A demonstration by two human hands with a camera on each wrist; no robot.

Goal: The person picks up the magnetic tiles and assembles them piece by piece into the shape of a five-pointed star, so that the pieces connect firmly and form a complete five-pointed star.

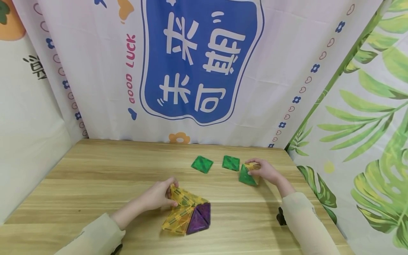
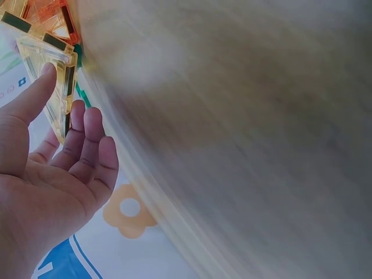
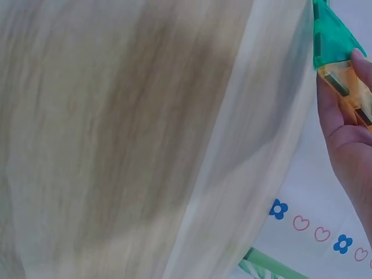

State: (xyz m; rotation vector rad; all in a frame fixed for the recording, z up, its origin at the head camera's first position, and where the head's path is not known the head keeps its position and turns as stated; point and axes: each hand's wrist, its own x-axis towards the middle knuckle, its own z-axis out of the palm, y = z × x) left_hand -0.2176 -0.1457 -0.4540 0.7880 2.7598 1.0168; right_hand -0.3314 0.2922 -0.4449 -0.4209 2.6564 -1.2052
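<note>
My left hand [image 1: 156, 195] pinches the upper left corner of a group of joined magnetic tiles, a yellow part [image 1: 185, 195] with a purple part [image 1: 198, 220] at its right. In the left wrist view the thumb lies against a clear yellow triangular tile [image 2: 43, 53], fingers behind it. Farther back on the right, my right hand [image 1: 267, 172] grips a small piece made of a green tile [image 1: 246, 176] and an orange one. The right wrist view shows this orange tile [image 3: 342, 78] between thumb and fingers, joined along one edge to the green triangle.
Two flat green tiles [image 1: 202, 164] lie at the back of the wooden table [image 1: 105, 170], left of the right hand. A printed cloth [image 1: 105, 71] hangs behind the table's back edge, and a leaf-patterned cloth [image 1: 366, 106] stands on the right.
</note>
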